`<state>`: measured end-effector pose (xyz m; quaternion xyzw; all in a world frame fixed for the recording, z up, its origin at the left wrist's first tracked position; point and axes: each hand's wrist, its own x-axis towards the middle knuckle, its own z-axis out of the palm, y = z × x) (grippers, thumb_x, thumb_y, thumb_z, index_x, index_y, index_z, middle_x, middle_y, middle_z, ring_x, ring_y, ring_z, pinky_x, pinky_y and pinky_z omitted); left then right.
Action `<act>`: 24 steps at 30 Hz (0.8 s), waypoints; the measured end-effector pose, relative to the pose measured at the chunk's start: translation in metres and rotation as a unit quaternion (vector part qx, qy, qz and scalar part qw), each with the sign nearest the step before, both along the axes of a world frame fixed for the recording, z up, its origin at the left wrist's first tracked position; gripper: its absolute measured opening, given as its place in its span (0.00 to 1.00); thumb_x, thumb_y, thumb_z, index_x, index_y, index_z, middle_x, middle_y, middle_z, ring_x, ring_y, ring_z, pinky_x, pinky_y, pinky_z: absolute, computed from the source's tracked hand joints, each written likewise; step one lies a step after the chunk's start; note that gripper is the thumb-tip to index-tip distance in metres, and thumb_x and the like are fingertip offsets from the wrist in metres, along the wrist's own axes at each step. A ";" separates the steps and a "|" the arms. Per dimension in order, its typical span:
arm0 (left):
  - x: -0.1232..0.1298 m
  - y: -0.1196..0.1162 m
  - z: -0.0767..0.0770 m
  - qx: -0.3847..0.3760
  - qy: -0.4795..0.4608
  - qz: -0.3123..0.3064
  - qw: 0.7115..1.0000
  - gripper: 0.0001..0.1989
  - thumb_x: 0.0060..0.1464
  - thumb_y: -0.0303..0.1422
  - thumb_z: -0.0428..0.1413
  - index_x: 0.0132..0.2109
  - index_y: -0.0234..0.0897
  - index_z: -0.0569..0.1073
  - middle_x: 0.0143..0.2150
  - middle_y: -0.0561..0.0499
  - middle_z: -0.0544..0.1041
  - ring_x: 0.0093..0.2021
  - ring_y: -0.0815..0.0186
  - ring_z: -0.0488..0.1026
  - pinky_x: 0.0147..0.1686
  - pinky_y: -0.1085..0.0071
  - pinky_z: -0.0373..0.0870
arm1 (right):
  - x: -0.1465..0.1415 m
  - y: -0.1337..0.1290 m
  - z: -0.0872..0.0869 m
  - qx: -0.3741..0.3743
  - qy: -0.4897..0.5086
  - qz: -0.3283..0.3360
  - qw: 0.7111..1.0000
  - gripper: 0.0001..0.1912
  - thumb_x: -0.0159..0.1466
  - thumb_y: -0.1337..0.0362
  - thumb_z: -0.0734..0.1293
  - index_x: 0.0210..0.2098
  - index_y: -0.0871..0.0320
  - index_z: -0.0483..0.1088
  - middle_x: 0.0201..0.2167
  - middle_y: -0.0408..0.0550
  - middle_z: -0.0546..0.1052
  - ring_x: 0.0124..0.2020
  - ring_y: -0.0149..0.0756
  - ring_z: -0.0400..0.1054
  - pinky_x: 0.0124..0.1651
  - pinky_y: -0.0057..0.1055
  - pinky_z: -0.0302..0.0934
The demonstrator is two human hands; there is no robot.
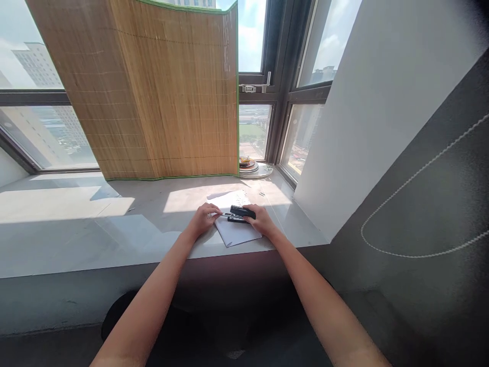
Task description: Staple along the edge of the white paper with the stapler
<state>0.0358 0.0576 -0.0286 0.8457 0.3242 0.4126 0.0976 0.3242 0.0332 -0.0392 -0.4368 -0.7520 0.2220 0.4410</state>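
Observation:
A black stapler lies on its side of the white paper sheets, its top and base parted toward the left. Around its right end my right hand is closed. My left hand pinches at the stapler's left side, where a thin pale metallic piece runs from the fingertips to the stapler; whether it is part of the stapler I cannot tell. Beneath both hands the paper rests on the window sill, with small dark marks near its far edge.
A bamboo mat with green edging stands against the window behind the sill. Stacked plates sit in the far right corner. Small dark bits lie beyond the paper. A white beaded cord hangs at the right.

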 end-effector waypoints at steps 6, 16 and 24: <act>0.002 -0.011 0.013 -0.058 -0.020 -0.110 0.992 0.14 0.65 0.45 0.63 0.38 0.42 0.86 0.38 0.43 0.84 0.39 0.59 0.80 0.41 0.59 0.79 | 0.015 -0.007 0.009 -0.006 0.076 0.041 0.996 0.18 0.61 0.64 0.74 0.51 0.55 0.81 0.45 0.50 0.82 0.48 0.46 0.76 0.55 0.44 0.69; 0.025 -0.012 0.011 -0.066 -0.087 -0.115 0.987 0.24 0.53 0.48 0.72 0.47 0.41 0.74 0.44 0.48 0.78 0.42 0.61 0.76 0.42 0.63 0.73 | 0.009 -0.015 0.016 -0.001 0.098 0.153 0.983 0.20 0.66 0.52 0.74 0.53 0.53 0.80 0.48 0.51 0.82 0.51 0.49 0.75 0.58 0.46 0.68; 0.021 -0.009 0.009 -0.045 -0.044 -0.071 0.996 0.20 0.56 0.45 0.69 0.47 0.40 0.72 0.45 0.47 0.77 0.46 0.58 0.75 0.47 0.60 0.73 | 0.004 -0.013 0.012 -0.030 0.111 0.147 0.982 0.24 0.65 0.47 0.75 0.55 0.54 0.79 0.48 0.52 0.81 0.52 0.50 0.76 0.59 0.47 0.69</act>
